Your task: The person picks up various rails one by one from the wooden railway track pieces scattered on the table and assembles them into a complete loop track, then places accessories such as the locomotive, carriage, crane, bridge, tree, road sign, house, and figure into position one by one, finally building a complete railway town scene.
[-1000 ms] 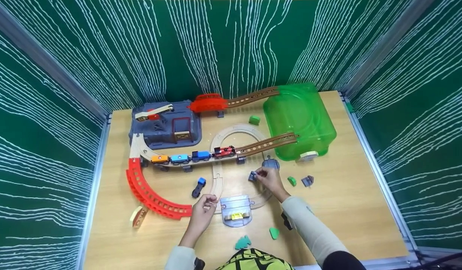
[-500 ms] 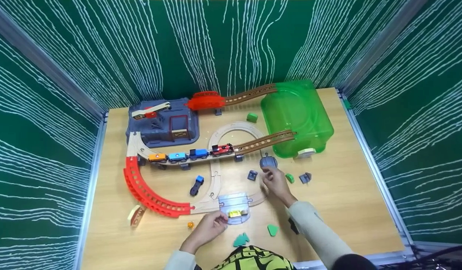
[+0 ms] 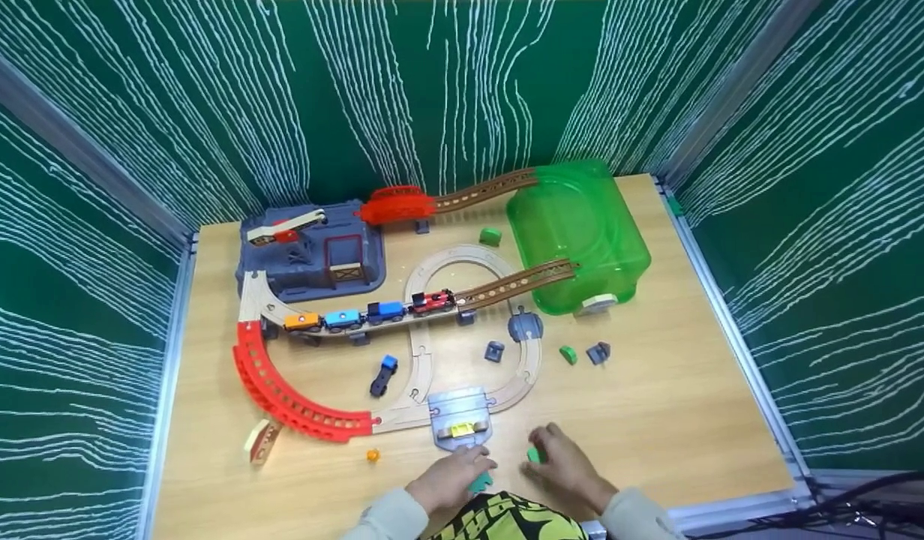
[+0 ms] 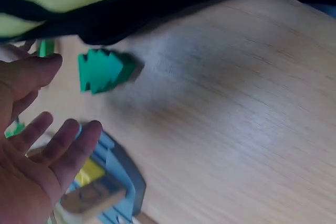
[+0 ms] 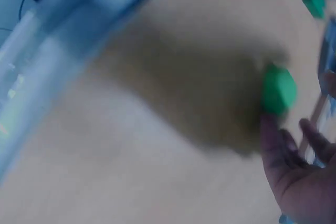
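Note:
My left hand (image 3: 454,474) is spread low over the near side of the table, partly covering a toothed green toy tree (image 3: 481,482). In the left wrist view its thumb and fingers are apart, and the tree (image 4: 102,70) lies just beyond the thumb. My right hand (image 3: 563,465) reaches down at a rounded green toy piece (image 3: 534,454). The right wrist view has one fingertip right at the edge of that green piece (image 5: 279,90), the other fingers spread away from it. Just beyond the left hand is a grey track plate (image 3: 462,401) with a yellow piece (image 3: 463,429).
A toy train (image 3: 432,301) stands on the raised wooden track. Behind are a grey quarry base (image 3: 304,255) and a translucent green box (image 3: 574,225). Red curved track (image 3: 282,394) runs at left. A small orange piece (image 3: 373,455) and a grey support (image 3: 494,351) lie loose.
My right hand has let go of the small grey support and come toward the front edge to the green piece. The left hand has moved right and nearer, leaving a small orange piece behind.

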Tool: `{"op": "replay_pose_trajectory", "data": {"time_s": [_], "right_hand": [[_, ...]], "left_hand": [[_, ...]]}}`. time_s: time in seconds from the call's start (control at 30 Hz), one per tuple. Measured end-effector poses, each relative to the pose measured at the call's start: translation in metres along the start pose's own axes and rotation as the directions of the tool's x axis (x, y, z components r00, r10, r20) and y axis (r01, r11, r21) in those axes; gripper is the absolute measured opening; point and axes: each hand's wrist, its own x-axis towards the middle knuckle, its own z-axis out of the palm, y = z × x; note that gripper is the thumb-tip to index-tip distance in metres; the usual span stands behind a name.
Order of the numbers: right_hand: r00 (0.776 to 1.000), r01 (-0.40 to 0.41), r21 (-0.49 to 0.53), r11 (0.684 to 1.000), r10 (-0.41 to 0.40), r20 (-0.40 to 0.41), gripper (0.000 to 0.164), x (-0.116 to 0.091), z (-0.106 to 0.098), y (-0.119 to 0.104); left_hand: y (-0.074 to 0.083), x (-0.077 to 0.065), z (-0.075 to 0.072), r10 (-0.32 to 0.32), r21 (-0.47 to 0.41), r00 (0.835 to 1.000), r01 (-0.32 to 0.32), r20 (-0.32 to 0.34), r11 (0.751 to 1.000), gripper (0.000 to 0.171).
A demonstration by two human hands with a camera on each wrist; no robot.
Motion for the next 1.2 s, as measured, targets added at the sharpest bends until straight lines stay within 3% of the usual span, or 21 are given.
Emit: {"op": "replay_pose_trajectory", "data": {"time_s": [0.13, 0.33, 0.47, 0.6, 0.7, 0.83, 1.0, 1.2], "right_hand": [[1.0, -0.015, -0.098, 0.995, 0.015, -0.006, 0.037, -0.005, 0.01, 0.002], [0.999, -0.029, -0.151, 0.988, 0.024, -0.033, 0.026, -0.001, 0.01, 0.002], [0.999, -0.034, -0.039, 0.999, 0.033, -0.043, 0.025, 0.001, 0.007, 0.0], [0.992, 0.03, 0.149, 0.988, -0.011, -0.129, 0.026, 0.007, -0.002, -0.006], [0.985, 0.082, 0.317, 0.945, -0.028, -0.172, 0.026, 0.012, -0.022, -0.029], [0.981, 0.13, 0.492, 0.861, -0.038, -0.192, 0.027, 0.021, -0.049, -0.061], [0.972, 0.203, 0.547, 0.812, -0.1, -0.213, 0.03, 0.038, -0.065, -0.075], [0.966, 0.242, 0.633, 0.735, -0.123, -0.226, 0.029, 0.055, -0.08, -0.088]], "left_hand": [[0.001, 0.009, 0.012, 0.026, 0.092, 0.999, -0.028, 0.022, 0.995, 0.061], [-0.003, 0.013, 0.026, 0.082, 0.23, 0.997, -0.079, -0.004, 0.97, 0.046], [-0.008, 0.013, 0.032, 0.116, 0.281, 0.993, -0.107, -0.017, 0.954, 0.033], [-0.012, 0.012, 0.034, 0.094, 0.289, 0.996, -0.088, -0.005, 0.953, 0.027], [-0.015, 0.009, 0.034, 0.071, 0.271, 0.997, -0.066, -0.008, 0.96, 0.029], [-0.018, 0.003, 0.032, 0.068, 0.257, 0.997, -0.057, -0.035, 0.965, 0.029], [-0.019, -0.004, 0.02, 0.05, 0.164, 0.998, -0.043, -0.036, 0.986, 0.029], [-0.013, -0.011, 0.004, 0.079, 0.025, 0.99, -0.077, -0.115, 0.997, 0.032]]}}
